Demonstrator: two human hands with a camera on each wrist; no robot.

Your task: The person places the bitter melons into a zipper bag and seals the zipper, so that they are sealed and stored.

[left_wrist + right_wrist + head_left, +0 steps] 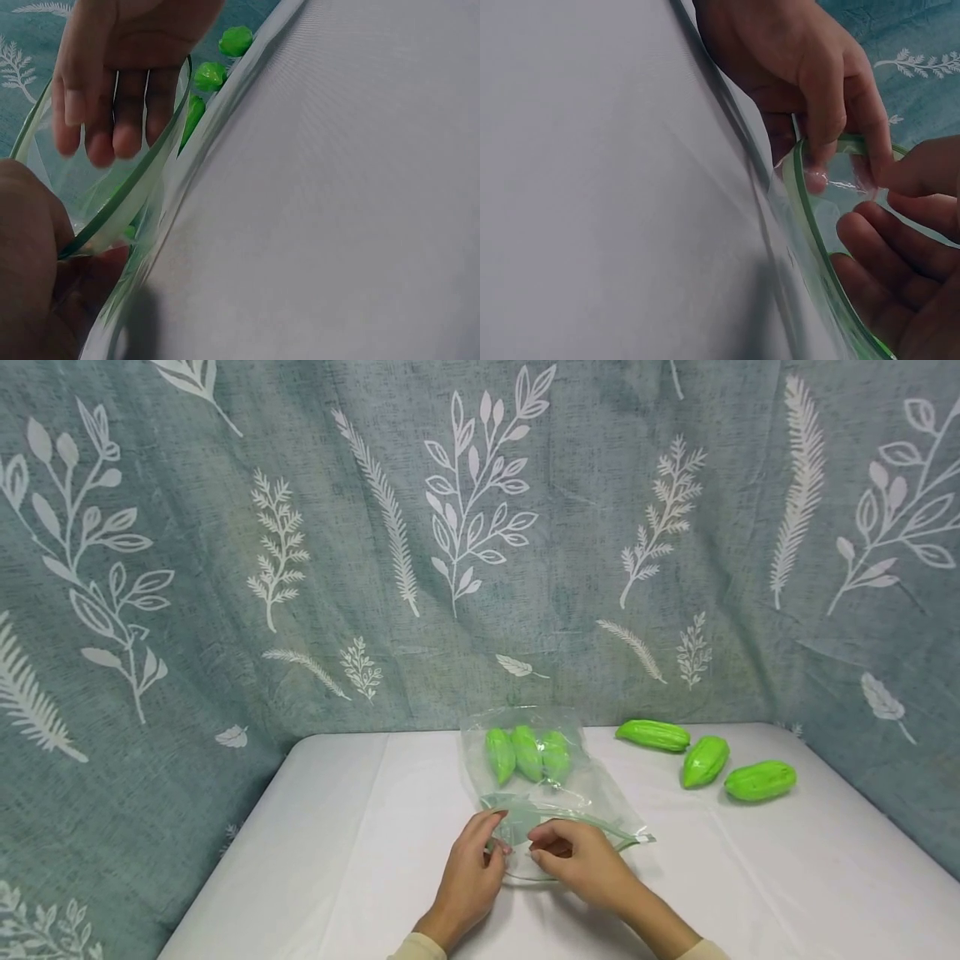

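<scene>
Bag (543, 795) gripped at its mouth

The clear bag lies on the white table (337, 843) at 12 o'clock from the person, three green fruits (527, 753) in its far part. Should the left hand (470, 868) lose its pinch, the limp film would probably fold and the gaping mouth close. A finger snagging the green rim (114, 204) could drag the bag askew. A knock towards 2 or 3 o'clock could roll the three loose fruits (703, 761), whose sides look rounded. The left hand, at 7 o'clock of the bag, pinches the rim between thumb and fingers. The right hand (581, 860), at 5 o'clock, turns its palm leftward, fingers loosely bent, slightly apart, clasping nothing visible; contact with the film cannot be told.
</scene>
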